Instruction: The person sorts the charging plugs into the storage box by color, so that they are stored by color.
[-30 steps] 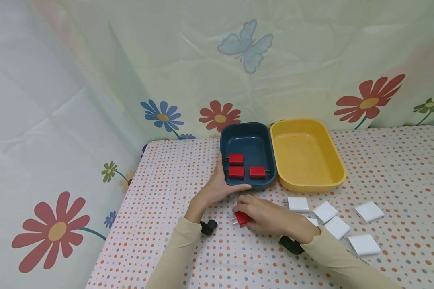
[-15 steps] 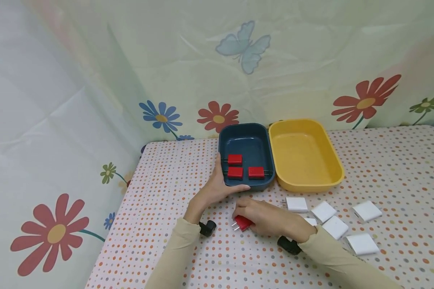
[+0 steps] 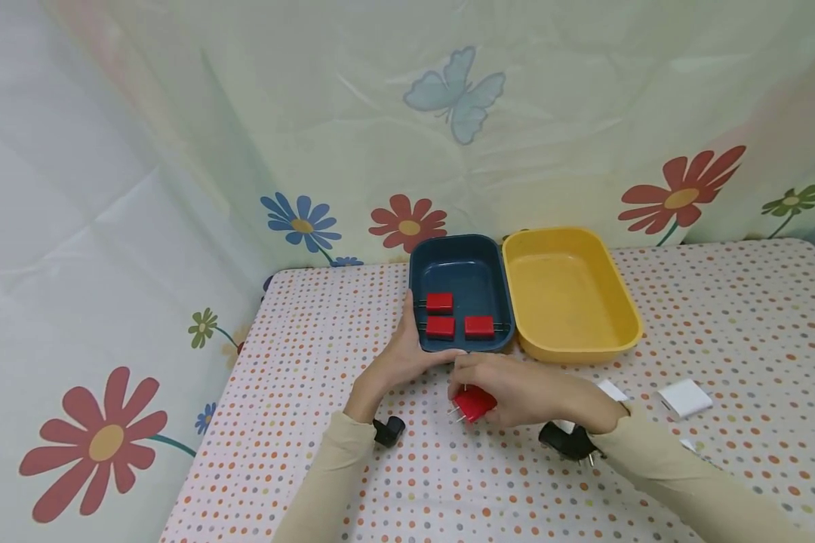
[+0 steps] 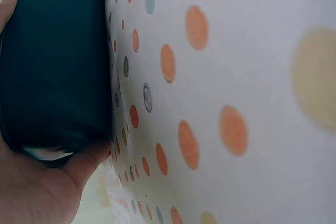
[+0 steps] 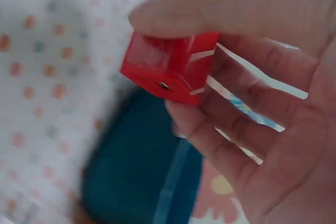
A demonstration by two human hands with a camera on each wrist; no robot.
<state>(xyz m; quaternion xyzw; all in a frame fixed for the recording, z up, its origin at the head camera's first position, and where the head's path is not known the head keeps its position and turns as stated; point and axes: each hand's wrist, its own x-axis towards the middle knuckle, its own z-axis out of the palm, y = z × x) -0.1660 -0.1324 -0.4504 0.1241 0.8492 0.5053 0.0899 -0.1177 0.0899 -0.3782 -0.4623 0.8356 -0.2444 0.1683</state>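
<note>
My left hand (image 3: 402, 347) is spread around the near left corner of a dark blue tray (image 3: 472, 256). Its extended fingers lie along the left wall and its thumb along the front; the left wrist view shows the hand (image 4: 44, 187) against the tray (image 4: 55, 66). A red plug-in charger (image 3: 474, 404) is pinched between the thumb and fingers of my right hand (image 3: 516, 386), just in front of the tray. The prongs point toward the front left. From the right wrist, the charger (image 5: 163, 61) shows a small port at one end. Several red chargers (image 3: 440, 327) lie inside the tray.
A yellow tray (image 3: 570, 294) stands against the blue one's right side. White chargers (image 3: 684, 398) lie on the dotted tablecloth (image 3: 326, 332) to the right, some hidden by the right arm. A flowered curtain (image 3: 353, 113) hangs behind the table.
My right hand has moved slightly right and toward the blue tray, carrying the red charger. My right forearm now covers more of the white chargers. The left hand keeps its place on the tray.
</note>
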